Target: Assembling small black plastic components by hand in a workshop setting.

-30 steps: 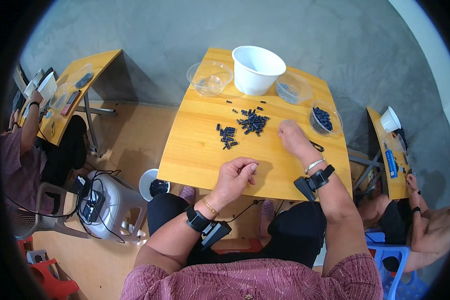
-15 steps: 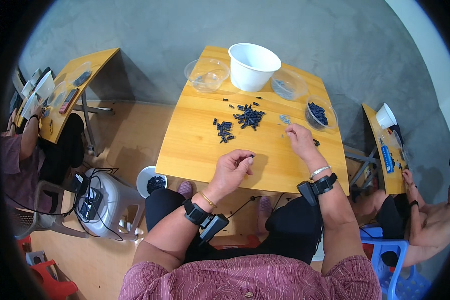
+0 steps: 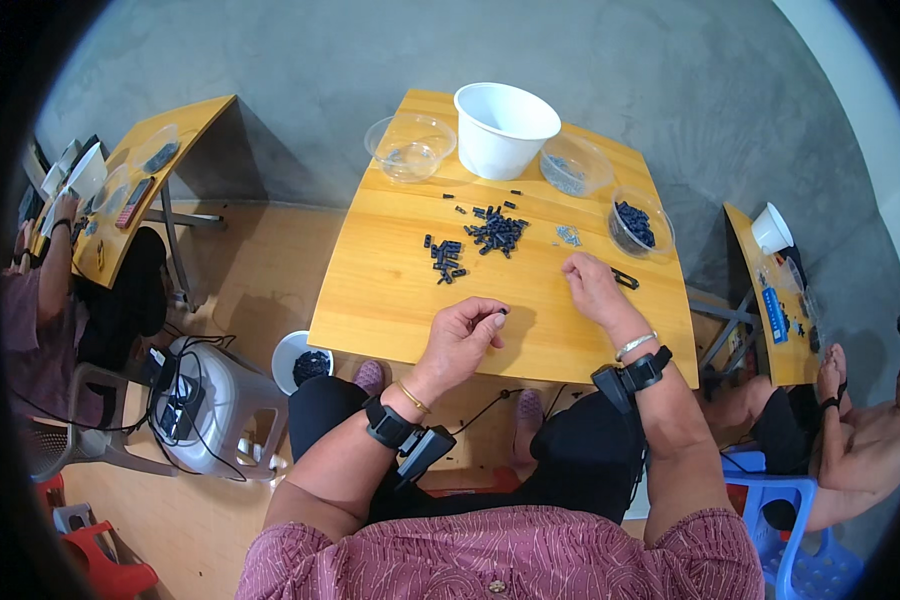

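Note:
Over the near part of the wooden table (image 3: 390,310), my left hand (image 3: 462,338) is closed, with the dark end of a small black plastic part (image 3: 504,311) showing at its fingertips. To the right, my right hand (image 3: 595,288) has its fingers pressed together near the tabletop; whatever they hold is too small to make out. Just beyond it lies a little heap of small silvery parts (image 3: 568,236). A black hand tool (image 3: 624,279) rests beside that hand. Two piles of black plastic parts, a larger one (image 3: 497,231) and a smaller one (image 3: 444,260), lie farther left.
At the back stand a white tub (image 3: 507,140) and a clear bowl (image 3: 410,170). Another clear bowl (image 3: 576,175) holds silvery parts, and a bowl (image 3: 638,232) holds black parts. A white bucket (image 3: 288,360) stands below left. People sit at side tables.
My right hand has moved slightly left and toward me, away from the silvery heap, uncovering more of the black tool. My left hand stays nearly still.

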The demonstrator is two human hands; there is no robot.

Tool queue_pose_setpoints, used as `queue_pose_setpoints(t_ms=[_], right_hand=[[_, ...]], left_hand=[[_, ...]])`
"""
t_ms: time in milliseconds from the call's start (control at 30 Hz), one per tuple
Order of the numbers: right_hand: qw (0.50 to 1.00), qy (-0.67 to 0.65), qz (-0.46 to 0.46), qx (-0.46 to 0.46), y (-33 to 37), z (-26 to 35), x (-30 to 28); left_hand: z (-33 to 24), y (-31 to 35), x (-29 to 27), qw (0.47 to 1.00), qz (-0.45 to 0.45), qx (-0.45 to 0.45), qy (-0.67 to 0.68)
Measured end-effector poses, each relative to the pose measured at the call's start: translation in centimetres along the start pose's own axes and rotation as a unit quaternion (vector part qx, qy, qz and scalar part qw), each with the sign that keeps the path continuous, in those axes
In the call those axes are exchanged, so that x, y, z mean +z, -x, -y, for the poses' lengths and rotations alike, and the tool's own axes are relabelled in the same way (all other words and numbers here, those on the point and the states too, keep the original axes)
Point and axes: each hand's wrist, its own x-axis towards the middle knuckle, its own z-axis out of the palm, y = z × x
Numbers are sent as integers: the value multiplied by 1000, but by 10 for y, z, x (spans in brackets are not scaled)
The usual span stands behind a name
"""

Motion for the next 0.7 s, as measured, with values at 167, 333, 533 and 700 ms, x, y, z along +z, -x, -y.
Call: queue_pose_setpoints(t_ms=[167, 333, 533, 700], right_hand=[[1000, 10, -7, -19, 2, 6, -3], [995, -71, -51, 57, 5, -3, -18], [999, -49, -13, 13, 1, -4, -10], [999, 7, -8, -35, -4, -5, -2]], left_hand=[[2, 1, -2, 1000, 2, 5, -6], [0, 0, -2, 1000, 10, 8, -10], [0, 0, -2, 1000, 10, 9, -11], [-2, 1, -2, 1000, 2, 3, -10]])
